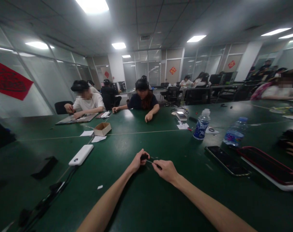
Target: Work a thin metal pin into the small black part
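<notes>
One dark piece [144, 157] clamped in my left grip [139, 161], over green surface [127, 201]; right grip [166, 170] closed on thin tool [149, 161]. Off-angle push could slip tool into left grip, imo.

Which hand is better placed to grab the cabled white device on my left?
Probably your left hand: it's nearer the white device, though holding a dark object. Your right hand is farther, gripping a thin tool.

Ceiling lights [118, 45] glare white over a dim view, edges stretched.
</notes>
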{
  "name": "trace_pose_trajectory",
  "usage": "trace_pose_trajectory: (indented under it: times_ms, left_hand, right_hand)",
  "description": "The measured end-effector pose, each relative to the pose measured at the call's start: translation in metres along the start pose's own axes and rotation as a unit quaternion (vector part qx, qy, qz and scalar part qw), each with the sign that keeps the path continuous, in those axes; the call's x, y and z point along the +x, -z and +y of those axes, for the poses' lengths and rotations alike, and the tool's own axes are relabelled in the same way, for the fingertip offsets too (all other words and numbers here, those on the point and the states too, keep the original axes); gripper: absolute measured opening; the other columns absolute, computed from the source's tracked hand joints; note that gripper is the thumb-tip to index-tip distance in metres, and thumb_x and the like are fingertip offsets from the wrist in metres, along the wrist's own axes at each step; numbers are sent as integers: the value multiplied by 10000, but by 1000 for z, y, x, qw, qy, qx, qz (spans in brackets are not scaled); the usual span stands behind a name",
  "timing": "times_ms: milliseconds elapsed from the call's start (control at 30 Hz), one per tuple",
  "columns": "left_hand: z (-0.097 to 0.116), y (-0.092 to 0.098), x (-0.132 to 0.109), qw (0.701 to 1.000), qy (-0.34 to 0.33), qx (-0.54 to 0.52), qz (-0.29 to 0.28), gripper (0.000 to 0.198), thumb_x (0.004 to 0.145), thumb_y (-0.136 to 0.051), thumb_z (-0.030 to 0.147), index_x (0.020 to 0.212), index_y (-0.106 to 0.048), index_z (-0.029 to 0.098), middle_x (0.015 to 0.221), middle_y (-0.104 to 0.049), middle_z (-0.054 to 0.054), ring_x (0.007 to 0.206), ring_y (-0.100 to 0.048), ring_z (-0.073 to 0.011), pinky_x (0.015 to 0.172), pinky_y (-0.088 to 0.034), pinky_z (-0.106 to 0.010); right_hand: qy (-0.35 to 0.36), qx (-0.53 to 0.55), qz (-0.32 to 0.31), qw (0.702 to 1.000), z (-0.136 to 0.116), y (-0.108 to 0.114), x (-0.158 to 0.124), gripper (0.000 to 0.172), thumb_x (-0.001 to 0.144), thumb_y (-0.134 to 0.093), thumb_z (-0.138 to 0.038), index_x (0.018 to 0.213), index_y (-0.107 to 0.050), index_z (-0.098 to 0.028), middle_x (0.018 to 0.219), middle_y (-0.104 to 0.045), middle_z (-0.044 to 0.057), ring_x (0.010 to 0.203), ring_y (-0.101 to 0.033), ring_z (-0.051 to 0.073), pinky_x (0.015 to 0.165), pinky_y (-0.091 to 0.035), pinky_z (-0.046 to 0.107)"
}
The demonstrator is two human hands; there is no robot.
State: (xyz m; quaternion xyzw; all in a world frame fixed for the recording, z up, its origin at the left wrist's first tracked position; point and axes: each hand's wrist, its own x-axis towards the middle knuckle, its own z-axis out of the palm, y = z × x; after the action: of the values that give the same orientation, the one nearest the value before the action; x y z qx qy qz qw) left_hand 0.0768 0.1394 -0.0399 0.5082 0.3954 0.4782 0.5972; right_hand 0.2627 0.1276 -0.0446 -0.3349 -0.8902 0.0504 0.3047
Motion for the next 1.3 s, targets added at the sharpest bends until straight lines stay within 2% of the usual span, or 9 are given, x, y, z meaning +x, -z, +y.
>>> trace_pose_trajectory:
  times_ms: [100, 300, 567, 1033, 1300]
  left_hand:
    - [-1, 5, 3, 999, 19, -47, -5, 534, 783, -428, 650, 701, -539, 134, 498, -256, 76, 423, -135, -52, 426, -67, -206]
    - [-3, 7, 3, 999, 22, -42, -10, 539, 778, -445, 658, 722, -544, 131, 496, -238, 80, 428, -147, -51, 426, -84, -195]
    - [-4, 8, 4, 997, 18, -72, -1, 533, 766, -472, 656, 723, -546, 130, 494, -218, 87, 434, -124, -49, 425, -79, -189]
    - [-4, 8, 3, 999, 9, -33, -4, 540, 795, -425, 651, 729, -544, 129, 510, -212, 82, 454, -125, -55, 439, -77, -196]
    - [-13, 16, 7, 1000, -1, 4, -9, 508, 833, -407, 596, 706, -555, 127, 530, -247, 67, 459, -160, -58, 443, -96, -196]
  right_hand:
    - [-55, 1, 4, 998, 2, 2, 2, 326, 939, -374, -280, 914, -682, -176, 746, -678, 38, 611, -614, 118, 569, -443, 195]
    - [-86, -24, -9, 996, -2, 5, 5, 296, 933, -396, -265, 891, -679, -188, 736, -678, 28, 616, -629, 120, 564, -453, 186]
    - [-92, -25, -15, 995, -4, 8, 5, 309, 939, -379, -272, 889, -672, -187, 732, -677, 28, 606, -627, 123, 541, -447, 192]
    - [-105, -25, -20, 994, -6, 12, 7, 295, 936, -394, -270, 913, -679, -195, 757, -687, 22, 636, -636, 119, 567, -450, 185]
    - [-72, -33, -32, 996, -1, 8, 6, 282, 917, -419, -275, 861, -683, -191, 737, -685, 23, 617, -624, 114, 589, -427, 184]
